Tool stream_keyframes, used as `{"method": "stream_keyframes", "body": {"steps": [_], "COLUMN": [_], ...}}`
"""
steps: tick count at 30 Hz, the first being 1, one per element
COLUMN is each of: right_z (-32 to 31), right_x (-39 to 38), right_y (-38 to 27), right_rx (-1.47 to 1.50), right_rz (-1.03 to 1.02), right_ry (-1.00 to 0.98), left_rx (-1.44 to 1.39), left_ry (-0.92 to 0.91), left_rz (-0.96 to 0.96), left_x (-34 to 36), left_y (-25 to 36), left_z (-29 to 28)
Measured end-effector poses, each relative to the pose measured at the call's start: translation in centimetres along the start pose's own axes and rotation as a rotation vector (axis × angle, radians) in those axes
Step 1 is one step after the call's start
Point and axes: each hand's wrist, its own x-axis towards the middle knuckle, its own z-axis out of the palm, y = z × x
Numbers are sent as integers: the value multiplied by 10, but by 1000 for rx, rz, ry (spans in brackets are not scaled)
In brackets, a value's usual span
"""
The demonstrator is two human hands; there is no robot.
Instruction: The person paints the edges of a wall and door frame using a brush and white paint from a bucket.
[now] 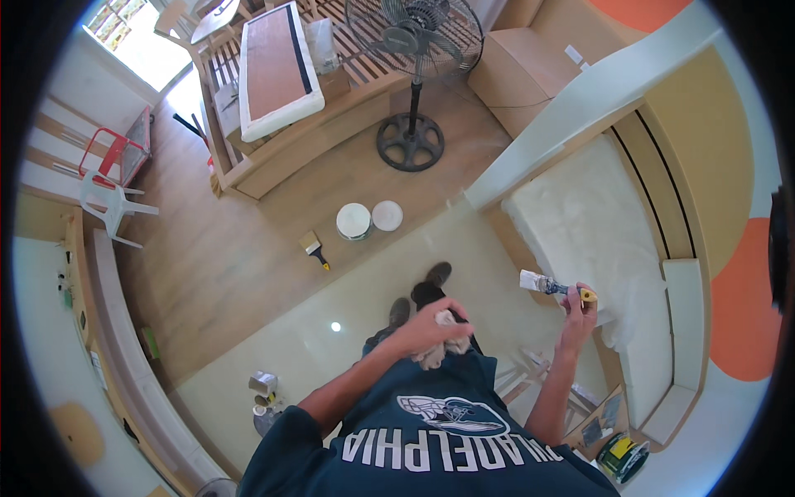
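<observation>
Both hands full: left hand [426, 327] bunches a crumpled beige cloth [431, 358] just below centre, right hand [577, 317] holds a blue-and-yellow-handled flat paintbrush [556, 287] right of centre, nearly level, whitish bristle end [530, 281] pointing left, cloth-side.

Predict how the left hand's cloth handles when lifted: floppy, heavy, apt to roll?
The cloth likely hangs floppy, given its crumpled folds. Probably light: a small bundle in the left hand. Unlikely to roll; its outline looks irregular.

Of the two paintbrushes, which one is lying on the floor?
The tan-bristled brush, near the round white container. The other, a brush with whitish bristles, is held up in the right hand.
</observation>
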Motion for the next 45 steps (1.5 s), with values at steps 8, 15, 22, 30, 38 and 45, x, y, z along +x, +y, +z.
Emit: {"method": "stream_keyframes", "body": {"steps": [8,15,22,30,38,45], "right_z": [202,389,583,738,737,698], "right_x": [91,125,129,50,49,139], "right_y": [129,288,467,640,663,583], "right_rx": [-285,-259,-166,-679,-681,-377], "right_rz": [45,-154,-340,-894,-914,-243], "right_ry": [-543,-859,-1314,-1896,-2032,-1703], "left_rx": [563,730,1028,1241,1618,1547], "left_ry": [-314,-639,-874,-485,-383,-541], "left_rz": [-149,-97,63,210,319,365], "left_x": [95,208,333,383,386,381], "left_y": [23,-85,-272,-396,-391,-380], "left_z": [-37,-108,-195,-267,-241,-239]}}
